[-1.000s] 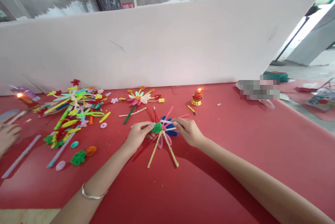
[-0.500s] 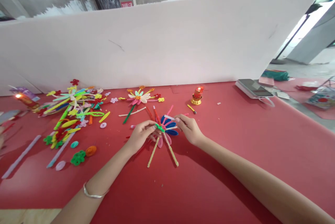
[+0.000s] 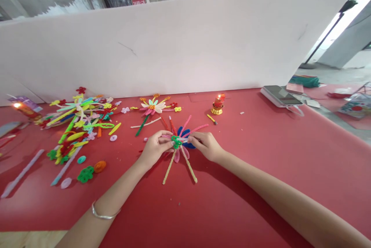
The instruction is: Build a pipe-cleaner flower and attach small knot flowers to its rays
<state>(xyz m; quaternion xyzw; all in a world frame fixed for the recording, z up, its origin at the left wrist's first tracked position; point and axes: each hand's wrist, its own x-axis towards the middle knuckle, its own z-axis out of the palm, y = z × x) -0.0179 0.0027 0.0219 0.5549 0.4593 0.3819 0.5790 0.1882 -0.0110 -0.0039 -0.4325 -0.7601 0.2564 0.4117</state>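
Note:
On the red table point(image 3: 261, 170), my left hand point(image 3: 155, 149) and my right hand point(image 3: 205, 145) meet over a pipe-cleaner flower point(image 3: 181, 141) with pink and blue petals and two yellow stems. A small green flower piece point(image 3: 175, 141) sits at its centre. My left fingers pinch the green piece. My right fingers pinch a thin white pipe cleaner lying across the centre. A silver bangle point(image 3: 102, 213) is on my left wrist.
A heap of coloured pipe-cleaner flowers and loose pieces point(image 3: 78, 124) lies at the left. A finished white and pink flower point(image 3: 152, 108) lies behind my hands. A lit red candle lamp point(image 3: 218, 104) stands beyond, a phone point(image 3: 279, 96) at the right, a white board point(image 3: 174, 47) behind.
The green piece has turned flat onto the flower's centre. My right hand has come down and in towards it with the white pipe cleaner. A person's hand at the far left has left the view.

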